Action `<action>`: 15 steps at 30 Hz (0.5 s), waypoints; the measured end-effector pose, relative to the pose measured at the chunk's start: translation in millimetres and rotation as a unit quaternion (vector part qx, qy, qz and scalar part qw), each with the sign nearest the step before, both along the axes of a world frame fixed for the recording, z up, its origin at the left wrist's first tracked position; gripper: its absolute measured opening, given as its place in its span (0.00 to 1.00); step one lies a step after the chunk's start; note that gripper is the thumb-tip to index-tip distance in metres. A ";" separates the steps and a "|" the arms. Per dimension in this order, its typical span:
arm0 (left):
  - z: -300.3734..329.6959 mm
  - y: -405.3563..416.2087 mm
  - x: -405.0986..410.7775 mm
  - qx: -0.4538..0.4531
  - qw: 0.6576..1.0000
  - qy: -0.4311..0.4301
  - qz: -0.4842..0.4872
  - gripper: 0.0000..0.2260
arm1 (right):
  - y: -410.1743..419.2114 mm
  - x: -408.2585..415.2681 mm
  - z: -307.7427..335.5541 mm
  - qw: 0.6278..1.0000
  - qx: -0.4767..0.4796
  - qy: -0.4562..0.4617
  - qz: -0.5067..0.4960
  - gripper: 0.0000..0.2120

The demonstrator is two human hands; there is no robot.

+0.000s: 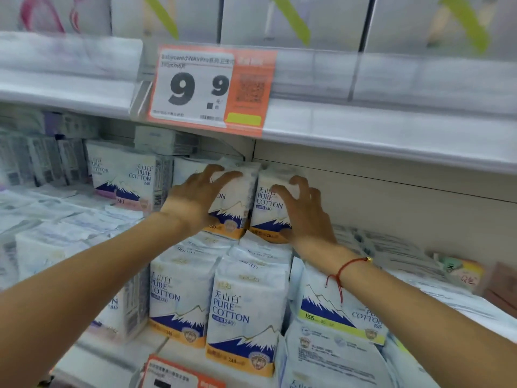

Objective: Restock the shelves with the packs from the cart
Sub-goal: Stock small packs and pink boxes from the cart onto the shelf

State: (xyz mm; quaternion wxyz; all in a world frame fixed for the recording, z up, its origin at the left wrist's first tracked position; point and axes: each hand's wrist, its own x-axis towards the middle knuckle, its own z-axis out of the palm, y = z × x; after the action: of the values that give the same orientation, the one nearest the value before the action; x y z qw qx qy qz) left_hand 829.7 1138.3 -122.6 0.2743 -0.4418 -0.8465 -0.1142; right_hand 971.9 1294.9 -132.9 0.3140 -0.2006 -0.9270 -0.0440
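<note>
Holding one white cotton pack each, the left hand (200, 197) grips the left pack (232, 203) and the right hand (303, 208) grips the right pack (270, 208) on top of the stack on the shelf (391, 141), so some stocking looks done, though the cart is out of view.

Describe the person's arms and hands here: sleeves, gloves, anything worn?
Both forearms are bare, with no sleeves in view and no gloves. The left hand shows no rings, watch or band. The right hand also looks ringless; its wrist carries a thin red string bracelet with a small gold-coloured bead and a loose knotted tail hanging down. No watch is visible.
</note>
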 end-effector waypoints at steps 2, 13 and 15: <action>2.0 2.4 1.9 0.002 1.000 -0.005 0.005 0.44 | -0.8 -4.6 -0.6 1.000 0.021 -0.001 -0.010 0.41; 20.2 4.1 14.1 -0.013 0.998 0.045 0.034 0.33 | -0.1 -1.8 5.6 0.999 0.046 -0.005 -0.024 0.42; 17.4 6.1 14.5 -0.004 0.999 0.031 0.032 0.32 | 1.8 -1.8 4.8 1.000 0.030 -0.006 -0.006 0.43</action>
State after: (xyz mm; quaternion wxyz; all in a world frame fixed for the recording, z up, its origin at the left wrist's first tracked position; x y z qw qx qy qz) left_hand 844.2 1144.4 -105.2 0.3022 -0.4192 -0.8516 -0.0884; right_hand 970.1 1296.7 -128.1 0.3143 -0.1964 -0.9257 -0.0752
